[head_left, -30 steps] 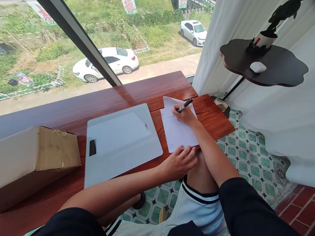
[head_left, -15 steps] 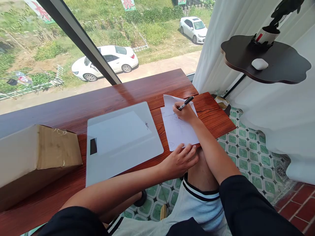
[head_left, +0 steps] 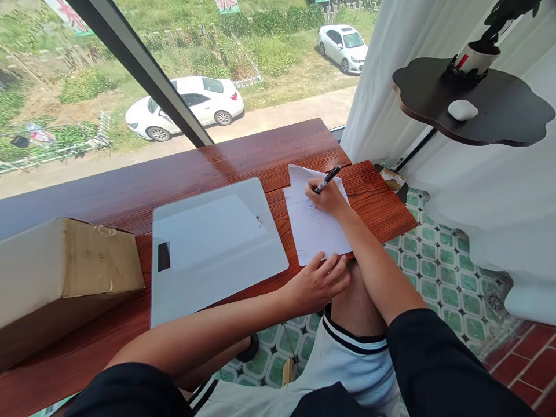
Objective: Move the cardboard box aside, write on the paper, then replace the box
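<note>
Paper (head_left: 319, 234), thin, light and likely to slide, is pinned under the left hand (head_left: 319, 284) fingertips at its near edge while the right hand (head_left: 325, 200) grips a pen (head_left: 328, 178).

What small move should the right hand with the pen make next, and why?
Probably keep the pen tip on the paper and write on down the sheet. The right hand grips the pen near the top lines, the lower part looks mostly blank, and the left hand holds the near edge flat.
</note>
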{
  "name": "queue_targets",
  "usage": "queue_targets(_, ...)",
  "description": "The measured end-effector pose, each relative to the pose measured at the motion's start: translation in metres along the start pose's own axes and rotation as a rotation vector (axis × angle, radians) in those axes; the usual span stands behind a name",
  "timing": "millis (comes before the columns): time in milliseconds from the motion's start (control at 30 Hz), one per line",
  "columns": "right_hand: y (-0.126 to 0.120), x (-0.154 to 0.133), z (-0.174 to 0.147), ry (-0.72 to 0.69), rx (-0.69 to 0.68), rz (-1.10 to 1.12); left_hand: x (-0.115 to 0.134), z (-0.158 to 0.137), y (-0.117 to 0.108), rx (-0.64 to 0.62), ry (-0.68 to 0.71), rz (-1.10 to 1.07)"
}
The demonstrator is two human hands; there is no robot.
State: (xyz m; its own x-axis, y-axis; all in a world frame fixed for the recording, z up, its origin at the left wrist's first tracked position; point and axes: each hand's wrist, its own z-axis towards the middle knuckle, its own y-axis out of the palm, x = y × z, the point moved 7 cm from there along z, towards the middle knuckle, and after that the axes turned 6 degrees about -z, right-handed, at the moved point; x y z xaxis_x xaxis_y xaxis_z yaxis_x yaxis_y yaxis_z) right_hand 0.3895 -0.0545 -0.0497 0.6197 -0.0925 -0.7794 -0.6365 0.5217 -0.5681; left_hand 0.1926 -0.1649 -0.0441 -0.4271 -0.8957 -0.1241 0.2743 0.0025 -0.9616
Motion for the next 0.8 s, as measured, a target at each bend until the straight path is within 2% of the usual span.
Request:
queue_targets(167,0.0,0.0,0.001,0.009,0.026,0.003,0.0,-0.001,0.001,-0.023,0.003,-0.005)
queue_targets(267,-0.014,-0.005,-0.001,0.0,0.185,-0.021,0.0,-0.001,0.001,-0.025,0.005,-0.015)
queue_targets(367,-0.03,-0.006,-0.004,0.016,0.336,-0.148,0.0,-0.002,0.002,-0.033,0.008,-0.024)
queue_targets(433,-0.031,-0.006,-0.002,-0.014,0.302,-0.213,0.0,-0.002,0.001,-0.037,0.01,-0.027)
queue_targets(600,-0.014,-0.012,0.003,-0.165,0.055,-0.282,0.0,-0.001,-0.004,-0.013,0.026,-0.014)
queue_targets(800,-0.006,-0.023,-0.001,-0.208,-0.07,-0.435,0.003,-0.004,-0.004,0.002,0.073,0.019)
